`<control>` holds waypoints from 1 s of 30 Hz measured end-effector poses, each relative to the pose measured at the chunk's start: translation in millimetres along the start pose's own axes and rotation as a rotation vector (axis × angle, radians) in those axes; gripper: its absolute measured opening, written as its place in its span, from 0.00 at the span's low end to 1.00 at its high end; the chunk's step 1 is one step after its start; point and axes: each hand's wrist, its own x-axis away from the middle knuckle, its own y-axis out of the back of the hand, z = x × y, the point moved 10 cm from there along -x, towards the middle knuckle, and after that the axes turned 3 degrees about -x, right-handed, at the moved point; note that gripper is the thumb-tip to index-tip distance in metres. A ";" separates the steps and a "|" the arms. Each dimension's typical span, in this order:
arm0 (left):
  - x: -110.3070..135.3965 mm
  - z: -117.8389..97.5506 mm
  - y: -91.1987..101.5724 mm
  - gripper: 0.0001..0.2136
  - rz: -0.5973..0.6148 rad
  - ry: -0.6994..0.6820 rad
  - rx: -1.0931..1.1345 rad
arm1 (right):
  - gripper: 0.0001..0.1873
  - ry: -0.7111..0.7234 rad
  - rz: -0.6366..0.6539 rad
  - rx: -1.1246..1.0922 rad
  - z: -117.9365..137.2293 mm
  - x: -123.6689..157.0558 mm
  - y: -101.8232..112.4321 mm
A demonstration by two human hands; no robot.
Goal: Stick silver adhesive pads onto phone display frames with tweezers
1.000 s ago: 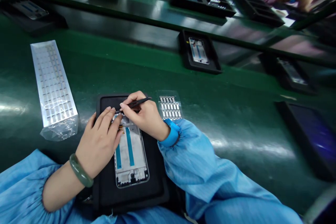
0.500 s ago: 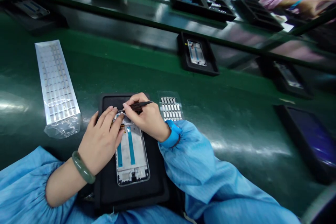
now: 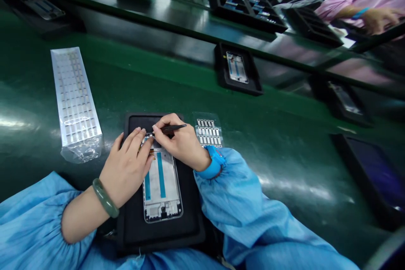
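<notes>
Seated worker at a green counter (image 3: 272, 109), viewed from head height. The left hand (image 3: 125, 168) lies across the upper end of a phone frame (image 3: 162, 185), its grip open with fingers spread, the fingertips on the frame's top edge. The right hand (image 3: 181, 141) has a closed grip on black tweezers (image 3: 173, 128); their tips reach that same edge, partly hidden by the fingers, and whether they hold anything cannot be told. The phone frame, marked by two blue strips, lies in a black padded tray (image 3: 136, 123). Just beside the tray is a clear sheet of small metal parts (image 3: 208, 133); farther left, a larger bagged sheet (image 3: 76, 97). A jade bangle (image 3: 105, 197) and a blue wristband (image 3: 214, 162) encircle the wrists. Beyond, a second black tray (image 3: 221, 71) holds another frame; upper right, a co-worker's hand (image 3: 378, 20) extends from a pink sleeve.
</notes>
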 end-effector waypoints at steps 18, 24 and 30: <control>1.1 0.7 -2.1 0.17 0.017 -0.001 -0.008 | 0.05 -0.127 -0.062 -0.166 -21.3 3.3 4.2; 0.4 1.2 -1.9 0.17 0.024 0.009 0.000 | 0.04 -0.036 -0.097 -0.122 -12.0 4.5 8.0; 0.0 0.0 -3.3 0.17 0.033 0.001 -0.013 | 0.04 0.051 -0.084 -0.083 -2.1 3.6 6.6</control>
